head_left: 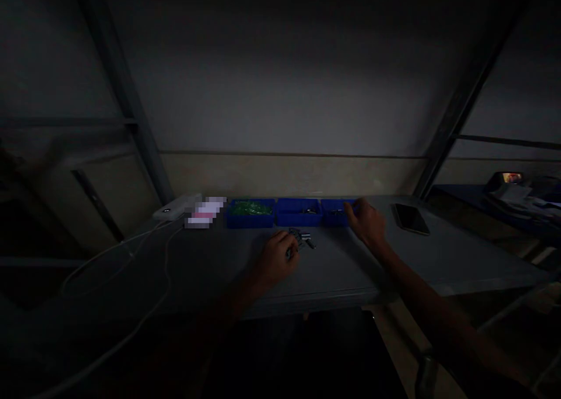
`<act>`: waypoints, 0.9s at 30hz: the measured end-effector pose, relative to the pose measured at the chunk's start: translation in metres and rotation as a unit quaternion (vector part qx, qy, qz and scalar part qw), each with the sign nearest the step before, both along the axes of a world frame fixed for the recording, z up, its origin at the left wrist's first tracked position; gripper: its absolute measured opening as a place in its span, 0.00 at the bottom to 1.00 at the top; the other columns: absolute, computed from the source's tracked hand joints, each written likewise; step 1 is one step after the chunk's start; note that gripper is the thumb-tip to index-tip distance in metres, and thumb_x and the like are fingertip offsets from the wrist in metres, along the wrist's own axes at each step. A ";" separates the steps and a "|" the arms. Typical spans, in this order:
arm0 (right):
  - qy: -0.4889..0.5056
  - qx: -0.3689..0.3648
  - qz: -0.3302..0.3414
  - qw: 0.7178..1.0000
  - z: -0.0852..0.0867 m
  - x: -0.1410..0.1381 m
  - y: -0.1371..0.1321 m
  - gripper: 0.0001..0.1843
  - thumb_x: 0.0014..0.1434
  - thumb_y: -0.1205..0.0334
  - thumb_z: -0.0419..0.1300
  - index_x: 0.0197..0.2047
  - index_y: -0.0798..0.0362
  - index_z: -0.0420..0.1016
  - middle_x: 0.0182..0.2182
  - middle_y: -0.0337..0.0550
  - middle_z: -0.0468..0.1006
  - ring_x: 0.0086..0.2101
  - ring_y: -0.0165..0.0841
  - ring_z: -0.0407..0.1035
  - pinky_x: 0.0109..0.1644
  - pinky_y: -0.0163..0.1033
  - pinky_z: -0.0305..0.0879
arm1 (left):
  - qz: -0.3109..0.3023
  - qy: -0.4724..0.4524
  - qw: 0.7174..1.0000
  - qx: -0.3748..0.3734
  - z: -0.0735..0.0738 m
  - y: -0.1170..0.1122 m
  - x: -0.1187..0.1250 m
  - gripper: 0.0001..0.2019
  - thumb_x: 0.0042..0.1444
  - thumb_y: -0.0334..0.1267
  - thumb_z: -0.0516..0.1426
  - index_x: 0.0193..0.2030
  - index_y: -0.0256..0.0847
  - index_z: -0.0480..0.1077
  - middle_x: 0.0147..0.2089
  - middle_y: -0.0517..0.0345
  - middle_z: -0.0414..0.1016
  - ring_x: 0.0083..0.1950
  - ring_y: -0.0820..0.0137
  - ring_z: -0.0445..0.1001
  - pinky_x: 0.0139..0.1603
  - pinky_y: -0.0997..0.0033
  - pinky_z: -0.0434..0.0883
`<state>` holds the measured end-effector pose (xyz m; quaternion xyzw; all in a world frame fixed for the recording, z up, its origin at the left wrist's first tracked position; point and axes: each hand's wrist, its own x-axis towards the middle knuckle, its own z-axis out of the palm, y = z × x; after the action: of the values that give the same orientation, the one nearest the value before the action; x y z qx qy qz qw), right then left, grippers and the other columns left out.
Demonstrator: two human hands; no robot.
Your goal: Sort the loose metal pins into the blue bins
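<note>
Text check: pale item w/ pink band point(205, 213), far L of table point(333, 276), is pixelated, can't read it. White box point(175, 208) next to it has a small dark mark, too small to make out. Dark phone-like slab point(411, 219) on R, screen dark. Lit screen point(512, 177) on the other bench, far R, too small to read.

Metal parts point(305, 236): small loose pile approx. mid-table, nr side of the mid blue bin point(298, 219), just R of my L hand point(280, 253) and well L of my R hand point(368, 219). L fingers curled at the pile's edge, small dark round bit by the fingertips; can't tell if gripped. R hand's at the R end of the R blue bin point(335, 220), fingers bent over it; can't tell if pinching anything.

Mid + R bins each have some shiny bits inside. L blue bin point(250, 221) = green pcs point(250, 208). White cables point(167, 259) run down nr L.
</note>
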<state>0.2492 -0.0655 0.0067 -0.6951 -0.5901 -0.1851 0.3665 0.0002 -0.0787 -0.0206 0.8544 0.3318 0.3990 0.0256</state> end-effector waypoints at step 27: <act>-0.075 -0.090 0.325 0.938 -0.036 -0.051 -0.042 0.11 0.59 0.61 0.51 0.44 0.56 0.66 0.34 0.47 0.75 0.33 0.33 0.69 0.38 0.36 0.62 | 0.022 0.067 0.998 -0.004 -0.007 0.005 0.002 0.04 0.56 0.35 0.52 0.32 0.39 0.65 0.33 0.55 0.69 0.39 0.66 0.66 0.41 0.64 0.65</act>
<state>0.1979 -0.1078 -0.0297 -0.4797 -0.8239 -0.0540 0.2970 0.0025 -0.0739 -0.0273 0.8716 0.3531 0.3401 -0.0021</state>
